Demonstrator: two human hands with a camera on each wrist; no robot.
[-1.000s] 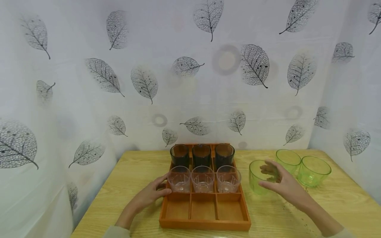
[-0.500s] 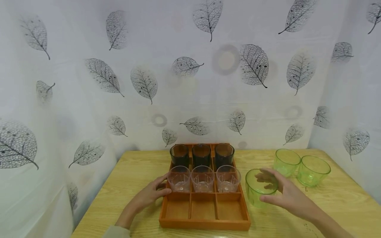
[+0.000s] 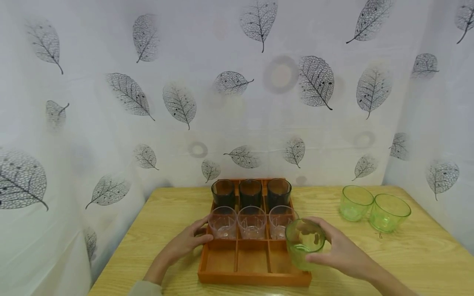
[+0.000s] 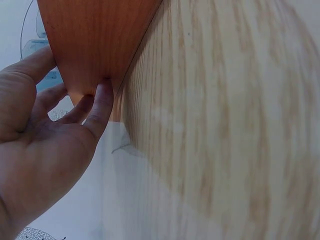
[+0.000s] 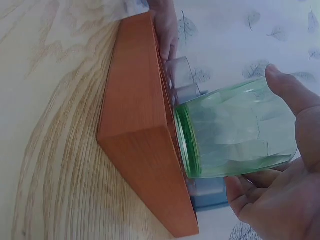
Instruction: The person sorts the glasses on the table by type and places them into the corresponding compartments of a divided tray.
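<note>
My right hand (image 3: 338, 250) holds a green glass (image 3: 305, 246) by its sides, thumb on one side and fingers on the other. The glass is close over the front right compartment of the wooden tray (image 3: 255, 279), slightly tilted; in the right wrist view its thick base (image 5: 187, 142) is at the tray's rim. My left hand (image 3: 189, 241) rests against the tray's left side; in the left wrist view its fingertips (image 4: 104, 90) touch the outer wall. Three clear glasses (image 3: 252, 224) fill the middle row, three dark glasses (image 3: 251, 193) the back row.
Two more green glasses, one at left (image 3: 355, 203) and one at right (image 3: 390, 213), stand close together on the wooden table (image 3: 370, 250) at the back right. A white leaf-patterned curtain (image 3: 259, 123) hangs behind and at both sides.
My right hand has carried the green glass from the table right of the tray leftward to over its front right compartment. My left hand has stayed at the tray's left side.
</note>
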